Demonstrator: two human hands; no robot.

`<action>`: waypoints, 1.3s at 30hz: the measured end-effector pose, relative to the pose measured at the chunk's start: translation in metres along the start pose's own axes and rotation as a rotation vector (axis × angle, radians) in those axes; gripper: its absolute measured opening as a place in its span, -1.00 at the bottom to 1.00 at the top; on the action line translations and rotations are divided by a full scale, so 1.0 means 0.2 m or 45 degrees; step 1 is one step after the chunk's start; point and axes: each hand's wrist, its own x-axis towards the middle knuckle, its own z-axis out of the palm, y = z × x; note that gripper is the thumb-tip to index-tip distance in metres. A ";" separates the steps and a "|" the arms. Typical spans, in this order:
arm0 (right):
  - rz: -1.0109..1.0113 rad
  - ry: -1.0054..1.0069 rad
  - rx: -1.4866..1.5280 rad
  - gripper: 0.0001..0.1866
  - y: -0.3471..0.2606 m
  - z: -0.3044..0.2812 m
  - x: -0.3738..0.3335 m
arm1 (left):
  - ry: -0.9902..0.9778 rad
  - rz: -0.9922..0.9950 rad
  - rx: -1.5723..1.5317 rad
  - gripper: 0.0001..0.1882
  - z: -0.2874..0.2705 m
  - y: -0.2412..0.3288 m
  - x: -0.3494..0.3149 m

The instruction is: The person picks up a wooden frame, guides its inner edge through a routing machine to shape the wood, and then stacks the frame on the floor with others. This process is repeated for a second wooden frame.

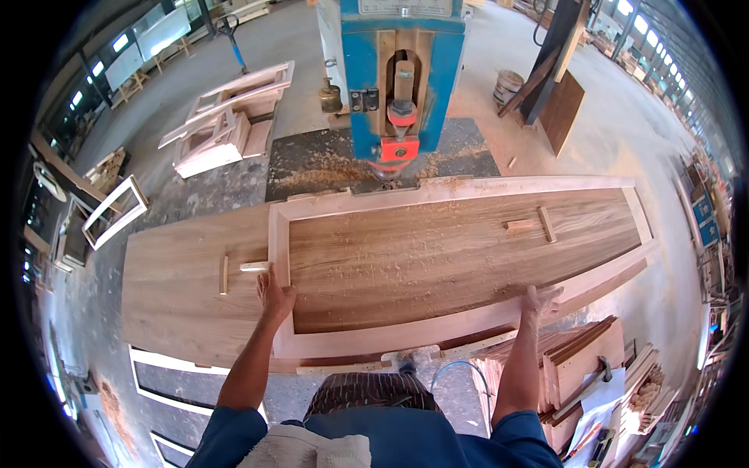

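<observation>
A long pale wooden frame (406, 335) lies on a brown wooden board (183, 273) in front of me. My left hand (276, 298) is closed around the frame's left end rail, thumb toward the inside. At the near long rail, toward the right, my right hand (539, 303) rests with its fingers stretched out to the side. A blue machine (363, 86) with a red tool head (398, 150) stands over the far rail. The tip of its tool is hard to make out. Wood shavings (382, 249) are scattered over the panel inside the frame.
Short wooden strips (224, 274) lie on the board, others inside the frame, including a crosswise strip (547, 225). Stacked wooden pieces (585, 359) stand near right, with a hammer (605, 368) on top. More frames (226, 117) are piled far left; a bucket (509, 86) stands far right.
</observation>
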 end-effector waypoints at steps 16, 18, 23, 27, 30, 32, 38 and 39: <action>0.068 -0.114 1.382 -0.15 0.09 -0.37 0.17 | -0.216 -0.338 -0.696 -0.43 -0.40 0.09 -0.10; 0.371 -0.387 1.935 -0.46 0.18 -0.41 0.22 | -0.137 -0.375 -0.677 -0.54 -0.53 0.18 -0.19; 0.563 -0.695 2.410 -0.67 0.32 -0.35 0.44 | -0.069 -0.424 -0.708 -0.51 -0.63 0.30 -0.34; 0.609 -0.940 2.362 -0.65 0.32 -0.29 0.40 | 0.049 -0.469 -0.825 -0.56 -0.78 0.19 -0.58; -0.064 -0.243 1.868 -0.55 0.69 -0.21 0.75 | -0.012 -0.215 -1.148 -0.64 -0.74 0.44 -0.63; -0.313 -0.076 1.655 -0.54 0.53 -0.18 0.50 | -0.057 -0.375 -0.947 -0.58 -0.81 0.42 -0.69; -0.561 -0.706 2.117 -0.52 -0.18 -0.58 -0.42 | 0.120 -0.114 -0.501 -0.66 -0.85 0.06 -0.95; -0.585 -0.820 2.164 -0.51 -0.25 -0.62 -0.53 | 0.167 -0.049 -0.475 -0.65 -0.81 -0.01 -0.97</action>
